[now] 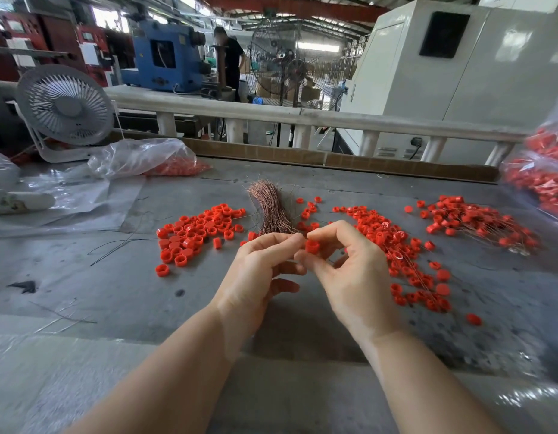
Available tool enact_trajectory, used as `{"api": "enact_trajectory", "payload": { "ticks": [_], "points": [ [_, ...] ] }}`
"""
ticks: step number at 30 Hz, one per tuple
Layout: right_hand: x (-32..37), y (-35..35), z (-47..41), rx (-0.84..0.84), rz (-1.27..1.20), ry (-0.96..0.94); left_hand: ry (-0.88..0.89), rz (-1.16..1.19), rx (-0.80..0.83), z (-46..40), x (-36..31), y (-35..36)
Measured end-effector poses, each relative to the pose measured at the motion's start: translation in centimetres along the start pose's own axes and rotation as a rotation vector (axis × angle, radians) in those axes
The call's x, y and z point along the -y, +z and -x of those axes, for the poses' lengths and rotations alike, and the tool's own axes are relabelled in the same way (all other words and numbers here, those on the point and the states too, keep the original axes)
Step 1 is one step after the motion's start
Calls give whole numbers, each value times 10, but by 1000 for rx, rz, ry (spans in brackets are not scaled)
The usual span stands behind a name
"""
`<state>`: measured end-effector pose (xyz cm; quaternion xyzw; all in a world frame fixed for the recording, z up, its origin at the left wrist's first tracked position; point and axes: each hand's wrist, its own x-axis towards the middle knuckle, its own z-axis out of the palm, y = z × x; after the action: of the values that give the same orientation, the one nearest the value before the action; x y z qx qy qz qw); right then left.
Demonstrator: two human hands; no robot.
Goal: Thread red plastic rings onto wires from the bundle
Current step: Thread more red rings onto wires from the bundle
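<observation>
Red ring [312, 246], pinched in the right hand [349, 270] fingertips above the table's [121, 283] middle, its open end apparently facing left toward the left hand [262, 267], which pinches something too thin to see, perhaps a wire. Beyond, the copper wire bundle [271, 208] runs toward the far edge, between loose ring piles [196, 230].

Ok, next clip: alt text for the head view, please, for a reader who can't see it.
Two bare hands meet above a grey worktable: the right hand pinches a small red plastic ring, the left hand pinches at something too thin to make out. Behind them lies a coppery wire bundle, flanked by a loose pile of red rings and rings already wired.
</observation>
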<state>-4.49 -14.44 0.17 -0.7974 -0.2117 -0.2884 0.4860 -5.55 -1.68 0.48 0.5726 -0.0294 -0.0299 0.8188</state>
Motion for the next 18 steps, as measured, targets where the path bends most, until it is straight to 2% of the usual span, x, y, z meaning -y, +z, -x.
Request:
{"api": "enact_trajectory", "payload": {
  "ticks": [4,11,18],
  "points": [
    [0,-1,1,-5,102,-73,38,-25,1,0,1,1],
    [4,-1,0,-48,-5,-92,-75,170,53,-3,0,-4],
    [7,-3,0,-54,-4,-103,-83,255,45,-2,-2,-3]
  ]
}}
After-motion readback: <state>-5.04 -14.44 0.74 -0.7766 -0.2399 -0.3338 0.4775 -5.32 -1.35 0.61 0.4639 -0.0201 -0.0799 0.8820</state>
